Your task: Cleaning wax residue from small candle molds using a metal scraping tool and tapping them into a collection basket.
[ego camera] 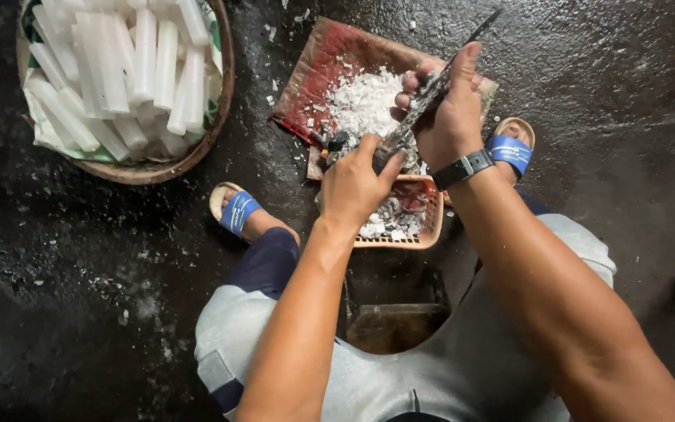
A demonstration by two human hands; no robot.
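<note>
Right hand (448,117) gripping knife (439,86), left hand (353,184) possibly steadying it, basket (130,168) nearby

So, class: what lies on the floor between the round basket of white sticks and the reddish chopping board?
In the head view, only wet dark floor with scattered white chips separates the round basket from the reddish chopping board.

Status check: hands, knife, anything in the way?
Right hand grips the knife. Left hand steadies a small dark piece under the blade. White chips heaped on the board; basket below. Nothing blocking.
</note>
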